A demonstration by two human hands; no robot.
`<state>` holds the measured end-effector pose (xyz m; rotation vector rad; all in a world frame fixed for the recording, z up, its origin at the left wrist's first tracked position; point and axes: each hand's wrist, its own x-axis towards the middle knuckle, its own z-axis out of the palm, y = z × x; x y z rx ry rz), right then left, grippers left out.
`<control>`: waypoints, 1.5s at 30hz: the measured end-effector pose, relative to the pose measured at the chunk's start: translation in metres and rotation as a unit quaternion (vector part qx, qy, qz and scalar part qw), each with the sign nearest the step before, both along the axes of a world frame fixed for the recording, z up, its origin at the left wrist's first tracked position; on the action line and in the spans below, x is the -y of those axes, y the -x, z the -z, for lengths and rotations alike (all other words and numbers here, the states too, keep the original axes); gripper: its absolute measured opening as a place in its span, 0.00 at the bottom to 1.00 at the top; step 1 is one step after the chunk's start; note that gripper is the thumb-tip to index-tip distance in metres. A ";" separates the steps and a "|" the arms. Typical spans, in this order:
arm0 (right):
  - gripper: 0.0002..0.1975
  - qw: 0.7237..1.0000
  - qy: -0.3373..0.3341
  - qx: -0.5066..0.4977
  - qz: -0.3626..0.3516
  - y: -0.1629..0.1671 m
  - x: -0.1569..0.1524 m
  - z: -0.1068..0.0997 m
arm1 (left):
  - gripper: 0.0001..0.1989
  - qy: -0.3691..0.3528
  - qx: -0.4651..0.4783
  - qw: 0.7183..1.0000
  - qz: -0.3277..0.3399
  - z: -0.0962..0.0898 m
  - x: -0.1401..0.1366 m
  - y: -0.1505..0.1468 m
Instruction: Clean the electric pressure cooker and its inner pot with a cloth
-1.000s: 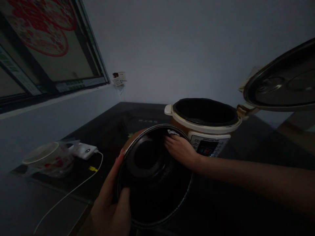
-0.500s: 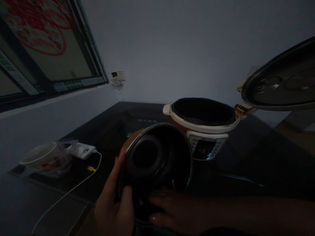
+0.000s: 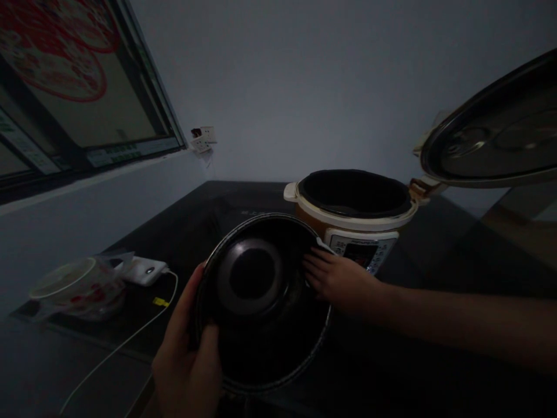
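A dark inner pot (image 3: pixel 256 342) with a thin metal rim is tilted, its open mouth facing me. My left hand (image 3: pixel 189 342) grips its left edge, thumb inside and fingers around the outside. My right hand (image 3: pixel 337 276) lies over the pot's right rim, fingers pressed against the inner wall. Under those fingers a thin white cloth (image 3: pixel 324 246) shows only at its edges; most of it is hidden, and it may be a tissue. Just behind the pot stands an electric pressure cooker (image 3: pixel 354 222), its lid (image 3: pixel 496 139) raised to the right.
A black glossy counter (image 3: pixel 174 215) runs under everything. At left are a bowl in a plastic bag (image 3: pixel 80 287), a white device (image 3: pixel 143 270) and its cable (image 3: pixel 130 335) with a yellow tag (image 3: pixel 161 302). Wall sockets (image 3: pixel 202 138) and a window (image 3: pixel 126 87) lie behind.
My right hand has moved from the pot's lower inside up to its right rim, with the white cloth under it. The pot's mouth has turned more toward me.
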<state>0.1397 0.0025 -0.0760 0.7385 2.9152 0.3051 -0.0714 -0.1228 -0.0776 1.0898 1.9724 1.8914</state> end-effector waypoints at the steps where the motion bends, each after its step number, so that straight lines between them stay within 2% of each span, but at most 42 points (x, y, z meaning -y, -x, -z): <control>1: 0.21 1.000 -0.012 0.000 0.002 0.002 -0.007 -0.006 | 0.27 -0.002 -0.001 1.000 0.001 -0.001 0.000 0.000; 5: 0.29 0.998 -0.052 0.003 -0.022 0.020 -0.026 -0.033 | 0.27 0.004 -0.001 1.000 -0.001 -0.006 0.000 -0.004; 9: 0.30 0.994 -0.074 0.029 -0.077 0.045 -0.032 -0.060 | 0.27 -0.001 0.011 1.000 0.004 -0.009 0.000 -0.007; 11: 0.30 0.977 -0.141 0.084 -0.138 0.058 -0.027 -0.072 | 0.26 -0.008 0.018 1.000 0.016 -0.010 0.000 -0.007; 12: 0.32 0.950 -0.213 0.132 -0.185 0.065 -0.023 -0.076 | 0.25 -0.011 0.021 1.000 0.017 -0.011 0.001 -0.008; 13: 0.34 0.906 -0.302 0.180 -0.237 0.071 -0.019 -0.079 | 0.25 -0.011 0.021 1.000 0.015 -0.011 0.001 -0.008; 14: 0.37 0.838 -0.403 0.228 -0.290 0.076 -0.015 -0.082 | 0.25 -0.013 0.020 1.000 0.011 -0.011 0.001 -0.008; 15: 0.39 0.747 -0.507 0.270 -0.334 0.081 -0.011 -0.083 | 0.25 -0.017 0.018 1.000 0.005 -0.012 0.001 -0.008; 16: 0.41 0.643 -0.602 0.301 -0.364 0.085 -0.008 -0.082 | 0.26 -0.020 0.017 1.000 0.002 -0.012 0.001 -0.008; 17: 0.43 0.537 -0.679 0.327 -0.380 0.087 -0.007 -0.081 | 0.26 -0.022 0.020 1.000 0.000 -0.012 0.001 -0.009; 18: 0.43 0.455 -0.729 0.341 -0.381 0.088 -0.006 -0.079 | 0.27 -0.022 0.024 0.999 0.000 -0.012 0.001 -0.010; 19: 0.43 0.435 -0.744 0.344 -0.373 0.088 -0.007 -0.077 | 0.27 -0.022 0.030 0.999 0.004 -0.012 0.001 -0.010; 20: 0.42 0.473 -0.729 0.338 -0.361 0.086 -0.010 -0.075 | 0.27 -0.022 0.036 0.999 0.007 -0.012 0.001 -0.011; 21: 0.41 0.551 -0.687 0.323 -0.345 0.083 -0.014 -0.072 | 0.27 -0.021 0.039 0.999 0.009 -0.012 0.001 -0.012; 22: 0.40 0.643 -0.625 0.301 -0.324 0.079 -0.018 -0.069 | 0.27 -0.020 0.040 0.999 0.011 -0.012 0.002 -0.012; 23: 0.38 0.721 -0.560 0.278 -0.300 0.074 -0.024 -0.066 | 0.27 -0.021 0.039 0.999 0.011 -0.013 0.002 -0.013; 24: 0.37 0.774 -0.507 0.261 -0.277 0.068 -0.029 -0.062 | 0.27 -0.022 0.037 0.999 0.010 -0.013 0.002 -0.014; 25: 0.35 0.807 -0.470 0.251 -0.256 0.063 -0.034 -0.058 | 0.27 -0.022 0.035 0.999 0.009 -0.013 0.003 -0.014; 29: 0.28 0.897 -0.354 0.207 -0.166 0.044 -0.045 -0.033 | 0.27 -0.026 0.018 0.999 0.011 -0.012 0.003 -0.015; 33: 0.23 0.963 -0.214 0.152 -0.059 0.034 -0.034 0.000 | 0.26 -0.020 -0.001 1.000 0.005 -0.011 0.003 -0.014; 37: 0.20 0.996 -0.046 0.071 0.028 0.034 -0.006 0.031 | 0.27 -0.028 -0.003 1.000 0.013 -0.010 0.002 -0.014; 41: 0.23 0.989 0.126 -0.026 0.079 0.043 0.025 0.049 | 0.25 -0.032 0.016 0.999 0.008 -0.010 0.002 -0.016; 45: 0.15 0.942 0.304 -0.126 0.063 0.062 0.045 0.049 | 0.27 -0.035 0.007 0.999 0.006 -0.010 0.000 -0.016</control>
